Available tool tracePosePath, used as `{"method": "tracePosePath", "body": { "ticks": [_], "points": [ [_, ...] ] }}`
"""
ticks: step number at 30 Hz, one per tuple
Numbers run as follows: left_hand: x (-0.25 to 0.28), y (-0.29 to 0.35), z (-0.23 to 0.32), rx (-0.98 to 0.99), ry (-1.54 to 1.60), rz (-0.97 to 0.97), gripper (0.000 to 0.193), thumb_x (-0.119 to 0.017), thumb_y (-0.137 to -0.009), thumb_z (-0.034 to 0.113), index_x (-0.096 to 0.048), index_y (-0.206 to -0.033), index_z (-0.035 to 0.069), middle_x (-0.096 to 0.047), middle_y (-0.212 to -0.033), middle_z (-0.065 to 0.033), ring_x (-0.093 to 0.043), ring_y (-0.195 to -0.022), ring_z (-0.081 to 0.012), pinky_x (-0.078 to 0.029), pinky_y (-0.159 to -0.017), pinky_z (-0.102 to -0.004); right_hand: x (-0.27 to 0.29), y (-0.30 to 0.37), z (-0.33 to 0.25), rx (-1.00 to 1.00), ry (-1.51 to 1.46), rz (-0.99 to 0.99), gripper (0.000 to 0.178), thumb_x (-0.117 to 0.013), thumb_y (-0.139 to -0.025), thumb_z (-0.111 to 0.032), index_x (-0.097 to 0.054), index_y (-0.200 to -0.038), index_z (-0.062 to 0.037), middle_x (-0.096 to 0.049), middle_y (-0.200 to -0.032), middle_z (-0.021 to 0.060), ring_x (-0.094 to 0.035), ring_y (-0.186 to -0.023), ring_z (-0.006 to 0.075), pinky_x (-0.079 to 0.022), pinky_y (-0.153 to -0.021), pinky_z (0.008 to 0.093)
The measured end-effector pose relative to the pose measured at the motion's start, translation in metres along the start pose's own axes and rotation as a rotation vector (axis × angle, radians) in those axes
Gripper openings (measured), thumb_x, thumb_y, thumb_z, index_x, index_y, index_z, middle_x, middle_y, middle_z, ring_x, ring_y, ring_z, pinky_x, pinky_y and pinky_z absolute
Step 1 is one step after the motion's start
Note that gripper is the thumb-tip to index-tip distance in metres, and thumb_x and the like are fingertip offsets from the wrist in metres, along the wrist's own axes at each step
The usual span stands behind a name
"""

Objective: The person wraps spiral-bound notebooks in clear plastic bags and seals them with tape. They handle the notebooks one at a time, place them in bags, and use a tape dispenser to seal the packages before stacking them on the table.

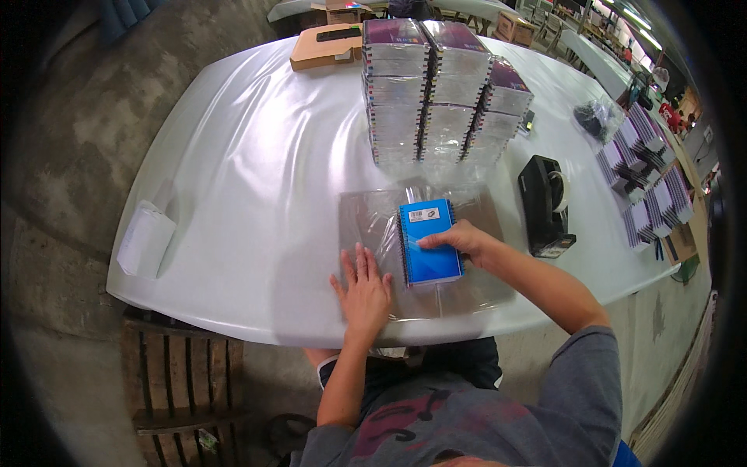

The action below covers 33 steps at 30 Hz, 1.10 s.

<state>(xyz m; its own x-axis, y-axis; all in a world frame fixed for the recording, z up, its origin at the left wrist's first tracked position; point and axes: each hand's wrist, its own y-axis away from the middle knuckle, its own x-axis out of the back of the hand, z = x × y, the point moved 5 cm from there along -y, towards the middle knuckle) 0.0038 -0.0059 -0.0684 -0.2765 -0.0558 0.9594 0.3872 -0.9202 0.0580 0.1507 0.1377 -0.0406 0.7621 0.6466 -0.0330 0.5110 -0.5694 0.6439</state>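
Observation:
A blue spiral notebook (433,261), or a small stack of them, lies with its coil on the left and a white label near its top edge. My right hand (459,240) grips it from the right side, thumb across the cover; the fingers underneath or behind the edge are hidden. Under the notebook, clear plastic sheets (369,214) are spread on the table. My left hand (364,289) rests flat on the left part of the plastic, fingers spread, holding nothing.
Wrapped notebook stacks (397,101) stand at the far middle. A black tape dispenser (542,206) sits right of the plastic. More spiral notebooks (646,175) are piled at the far right. A cardboard box (311,48) lies at the back, a white paper bundle (145,240) at the left edge.

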Motion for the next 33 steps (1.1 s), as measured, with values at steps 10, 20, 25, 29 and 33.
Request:
{"method": "tracePosePath", "body": {
  "ticks": [10,20,25,29,33],
  "points": [
    [0.066,-0.023,0.000,-0.133,0.961,-0.189,0.080,-0.066,-0.077,-0.003,-0.029,-0.145,0.017,-0.044,-0.137,-0.0169,-0.055,-0.068,-0.0110,-0.047,-0.056,-0.0229,0.000,0.004,0.001,0.015,-0.016,0.007,0.062,-0.086,-0.061,-0.025,-0.061,-0.113,-0.0018,-0.065,-0.108,0.0124,-0.063,-0.096,0.0230,-0.050,-0.085,0.0386],
    [0.063,-0.039,0.047,-0.240,1.135,-0.433,0.092,-0.060,-0.072,-0.008,-0.007,-0.147,0.002,-0.048,-0.129,-0.0212,-0.055,-0.058,-0.0109,-0.047,-0.048,-0.0255,-0.001,0.005,-0.005,0.124,-0.023,0.002,0.053,-0.085,-0.061,-0.019,-0.063,-0.106,0.0002,-0.066,-0.102,0.0133,-0.065,-0.088,0.0224,-0.054,-0.078,0.0366],
    [0.044,-0.047,0.070,-0.319,0.919,-0.429,0.096,-0.057,-0.072,-0.008,0.002,-0.146,0.002,-0.049,-0.123,-0.0231,-0.059,-0.063,-0.0161,-0.050,-0.052,-0.0290,0.004,0.006,-0.005,0.235,0.305,0.196,0.061,-0.084,-0.061,-0.030,-0.061,-0.106,0.0042,-0.065,-0.102,0.0165,-0.065,-0.088,0.0262,-0.052,-0.081,0.0346],
    [0.037,-0.049,0.073,-0.311,0.896,-0.596,0.104,-0.059,-0.074,-0.005,0.017,-0.144,0.007,-0.049,-0.122,-0.0251,-0.062,-0.069,-0.0195,-0.052,-0.055,-0.0313,0.001,-0.007,0.017,0.282,0.432,0.529,0.106,-0.077,-0.066,-0.050,-0.026,-0.139,0.0060,-0.037,-0.139,0.0238,-0.043,-0.123,0.0388,-0.034,-0.100,0.0535],
    [0.040,-0.048,0.081,-0.319,0.908,-0.652,0.113,-0.066,-0.075,0.000,0.026,-0.141,0.010,-0.048,-0.124,-0.0252,-0.064,-0.077,-0.0218,-0.053,-0.060,-0.0313,-0.001,0.000,0.015,0.180,0.422,0.547,0.110,-0.067,-0.074,-0.056,-0.003,-0.146,-0.0028,-0.017,-0.150,0.0207,-0.021,-0.136,0.0395,-0.021,-0.107,0.0532]
  ]
}}
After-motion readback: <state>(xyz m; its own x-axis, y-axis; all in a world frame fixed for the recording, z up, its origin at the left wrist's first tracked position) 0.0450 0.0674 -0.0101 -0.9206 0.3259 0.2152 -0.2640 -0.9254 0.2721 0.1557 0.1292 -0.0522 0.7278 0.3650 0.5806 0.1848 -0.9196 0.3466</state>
